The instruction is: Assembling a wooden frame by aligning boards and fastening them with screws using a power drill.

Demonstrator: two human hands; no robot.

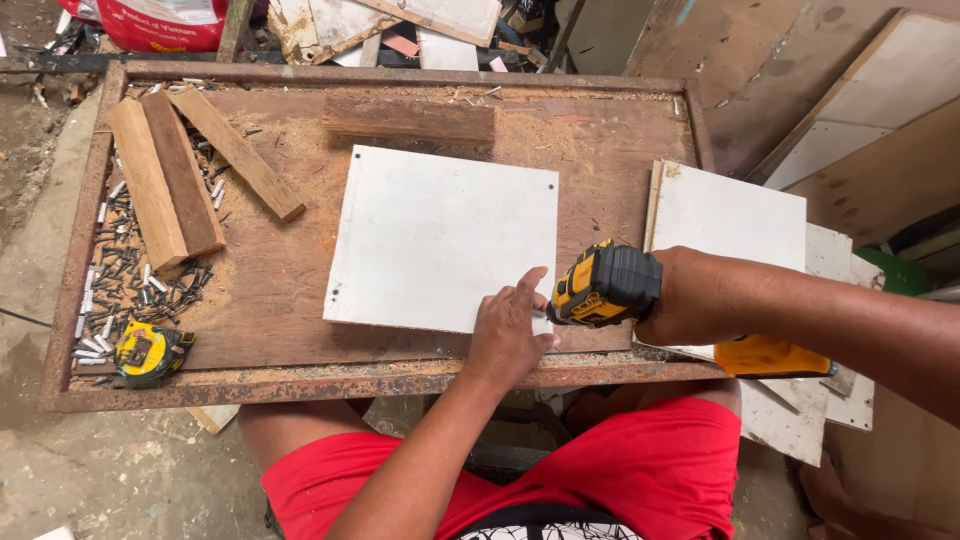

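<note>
Here the right hand [675, 300] is clenched around the grip of a yellow and black cordless drill [605, 285], whose body runs crosswise and points left at the near right corner of the white panel [440, 240]. The left hand [510, 330] lies open, fingers pressed flat on that same corner just beside the drill's nose. The panel sits mid-workbench [270, 290], its long side roughly parallel to the near edge, with bare sawdusty board to its left before the wooden slats [165, 180], loose screws [110, 270] and tape measure [148, 352] along the left edge.
</note>
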